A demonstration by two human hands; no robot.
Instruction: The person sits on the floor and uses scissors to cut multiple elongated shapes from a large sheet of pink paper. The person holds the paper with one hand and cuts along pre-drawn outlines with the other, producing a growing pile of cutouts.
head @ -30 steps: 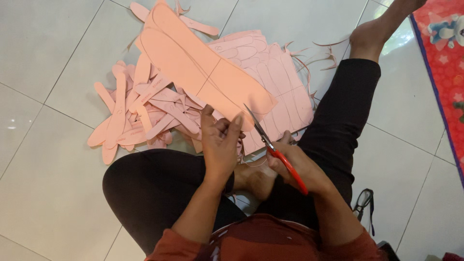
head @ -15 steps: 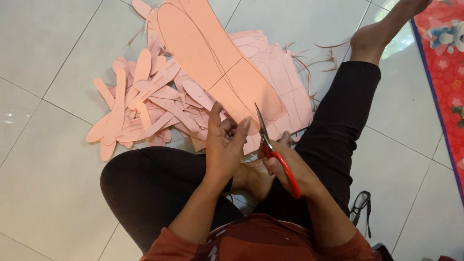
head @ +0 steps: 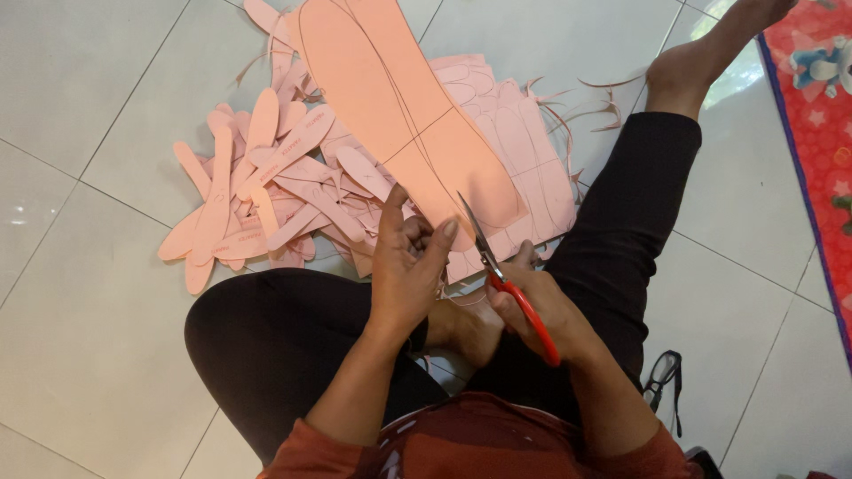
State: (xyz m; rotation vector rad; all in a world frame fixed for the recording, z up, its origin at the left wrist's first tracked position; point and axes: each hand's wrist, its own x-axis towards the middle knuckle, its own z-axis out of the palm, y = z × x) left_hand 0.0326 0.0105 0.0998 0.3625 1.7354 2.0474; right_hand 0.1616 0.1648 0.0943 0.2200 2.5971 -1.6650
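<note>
Now, in the head view, the pink sheet (head: 404, 115) stands higher and steeper than a second ago, its far end pushed up past the top edge, and the scissors (head: 497, 266) have bitten further in along the drawn outline. That suggests the cut is working its way round the heel end of the traced sole shape.

The left hand (head: 406, 266) pinches the near edge of the sheet between thumb and fingers, closed tight on it. The right hand (head: 537, 306) is wrapped through the red handles, just beside the left, with the blades slightly parted and their tips against the sheet just above the pinch.

The sheet looks like thin, smooth foam, matte and flexible, marked with dark pen lines. Beyond the hands lies a heap of cut soles (head: 257, 191), long and rounded, with thin curly trimmings (head: 590, 98) on glossy floor tiles (head: 80, 106).
</note>
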